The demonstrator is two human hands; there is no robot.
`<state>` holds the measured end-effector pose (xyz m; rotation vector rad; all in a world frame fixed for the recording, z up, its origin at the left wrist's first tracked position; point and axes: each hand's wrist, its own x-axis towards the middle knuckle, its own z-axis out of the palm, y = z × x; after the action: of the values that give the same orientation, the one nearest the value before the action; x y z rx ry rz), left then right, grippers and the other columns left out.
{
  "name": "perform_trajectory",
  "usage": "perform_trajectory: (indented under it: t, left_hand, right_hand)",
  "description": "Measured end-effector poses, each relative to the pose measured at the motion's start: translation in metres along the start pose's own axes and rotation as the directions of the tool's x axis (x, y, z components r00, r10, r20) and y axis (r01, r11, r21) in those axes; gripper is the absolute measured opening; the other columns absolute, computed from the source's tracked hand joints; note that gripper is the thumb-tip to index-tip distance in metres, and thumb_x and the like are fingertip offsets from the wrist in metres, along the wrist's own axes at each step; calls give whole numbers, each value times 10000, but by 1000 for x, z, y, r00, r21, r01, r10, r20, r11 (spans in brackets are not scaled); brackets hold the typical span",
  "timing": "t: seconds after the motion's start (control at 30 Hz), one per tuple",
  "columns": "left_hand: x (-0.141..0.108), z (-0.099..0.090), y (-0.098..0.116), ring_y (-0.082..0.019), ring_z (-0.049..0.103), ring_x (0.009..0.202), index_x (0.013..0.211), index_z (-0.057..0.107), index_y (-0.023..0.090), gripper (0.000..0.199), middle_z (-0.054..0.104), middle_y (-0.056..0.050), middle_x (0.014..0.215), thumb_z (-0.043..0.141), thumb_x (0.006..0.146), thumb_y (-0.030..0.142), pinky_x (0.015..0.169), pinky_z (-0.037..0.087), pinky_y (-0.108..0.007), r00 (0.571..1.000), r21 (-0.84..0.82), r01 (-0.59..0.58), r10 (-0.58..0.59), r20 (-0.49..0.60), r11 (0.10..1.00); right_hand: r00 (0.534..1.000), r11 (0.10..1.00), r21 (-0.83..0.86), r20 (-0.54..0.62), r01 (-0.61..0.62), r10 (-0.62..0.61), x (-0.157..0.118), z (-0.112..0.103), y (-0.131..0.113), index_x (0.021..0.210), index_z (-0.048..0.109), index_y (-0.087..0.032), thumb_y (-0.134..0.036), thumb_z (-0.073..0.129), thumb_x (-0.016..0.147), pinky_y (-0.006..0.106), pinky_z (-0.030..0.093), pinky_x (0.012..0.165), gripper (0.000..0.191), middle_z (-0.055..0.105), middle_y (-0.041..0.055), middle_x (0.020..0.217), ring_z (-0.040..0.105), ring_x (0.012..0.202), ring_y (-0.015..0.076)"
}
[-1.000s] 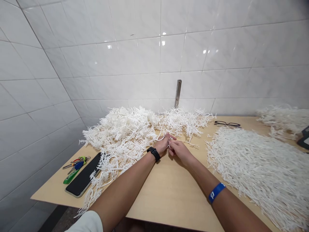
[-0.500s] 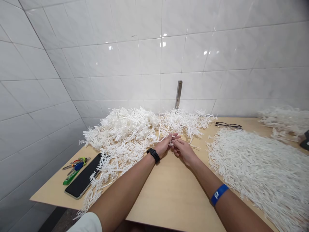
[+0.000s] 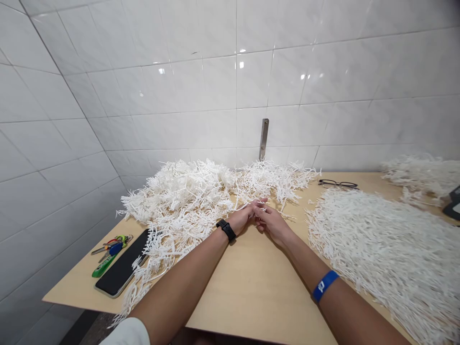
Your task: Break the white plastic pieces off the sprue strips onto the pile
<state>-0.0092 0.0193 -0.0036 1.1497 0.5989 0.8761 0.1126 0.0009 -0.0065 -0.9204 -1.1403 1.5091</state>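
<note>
Through the head camera I log, first, a white tiled wall [image 3: 201,86] across the back and left. Below it, the tan table [image 3: 244,287]. On its right side lies a broad, flat layer of white strands [image 3: 388,244]; on the left and toward the back wall, a tangled heap of branching white strands [image 3: 190,191], trailing down to the near edge. A smaller white pile [image 3: 427,175] sits at the far right. The dark phone [image 3: 122,266] lies near the left corner, strands over its right edge. I note the left hand [image 3: 241,219] and right hand [image 3: 273,225] meeting just in front of the heap, above the table: fingers bent inward and touching, tips partly hidden. White bits show at the fingertips; too small for me to tell what either hand pinches. A metal bar [image 3: 264,139] stands against the wall behind the heap. Eyeglasses [image 3: 337,184] lie behind the flat layer. Keys [image 3: 115,248] lie beside the phone. Smallest: blue wristband [image 3: 324,286], right forearm; black watch [image 3: 226,230], left wrist.
</note>
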Motion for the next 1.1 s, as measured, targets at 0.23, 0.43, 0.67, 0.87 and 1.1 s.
perform_trajectory:
  t: [0.23,0.43,0.67,0.87,1.1]
  left_hand:
    - [0,-2,-2,-108,537,652,1304,552,180,554,642,-97,1006,467,893,543,602,479,-246,999,-42,-35,33,-43,998]
    - [4,-9,-5,-97,567,633,1319,546,203,538,620,-117,1183,492,888,521,628,493,-264,999,-25,-29,30,22,999]
    - [4,-10,-7,-111,599,615,1355,495,250,571,495,-144,1377,440,890,577,514,510,-279,999,0,-1,1,46,1000]
    - [1,-5,-3,-129,618,709,1307,558,202,541,560,-141,1305,504,878,529,568,488,-251,1000,-63,-10,11,25,998]
    - [2,-7,-5,-134,613,708,1314,549,200,564,610,-134,1237,447,895,562,632,492,-270,999,-108,-35,37,19,993]
  right_hand:
    - [1000,1000,-17,27,14,-14,3,-4,1,673,541,-167,-498,768,644,214,283,437,402,490,-32,559,409,472,68]
    - [999,999,-36,38,15,-13,1,-2,1,669,492,-188,-442,703,702,216,265,425,332,460,-50,544,388,453,70]
    - [991,997,-73,135,-1,11,-1,0,3,652,510,-181,-502,620,771,226,265,418,359,487,-19,561,402,463,86]
    - [995,996,-72,92,48,-42,-2,1,1,614,498,-184,-584,686,704,239,235,443,451,419,-46,507,342,454,78]
    - [994,991,-112,80,79,-70,-2,2,0,537,432,-194,-503,680,734,250,244,456,442,406,-41,493,348,462,85]
